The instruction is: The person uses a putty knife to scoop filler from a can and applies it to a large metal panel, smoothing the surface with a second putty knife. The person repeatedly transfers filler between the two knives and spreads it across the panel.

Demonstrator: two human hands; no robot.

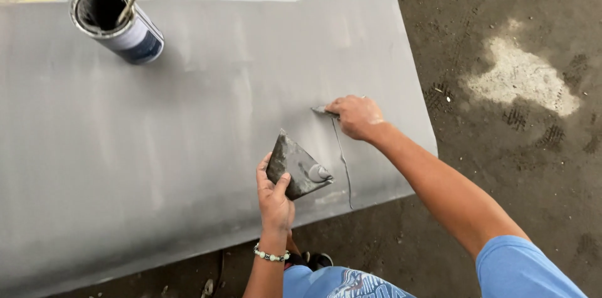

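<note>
While a small putty knife [324, 110] is pressed flat against the grey panel [188, 122] by the right hand [356, 117], its fingers are curled closed over the handle; a thin dark line is seen running from the blade toward the near edge; just left and nearer, a smeared square scraper [296, 166] bearing a dab of grey filler is pinched by the left hand [274, 199], thumb on top; an open paint tin [117, 22] with a stirring stick is stood at the far left.
</note>
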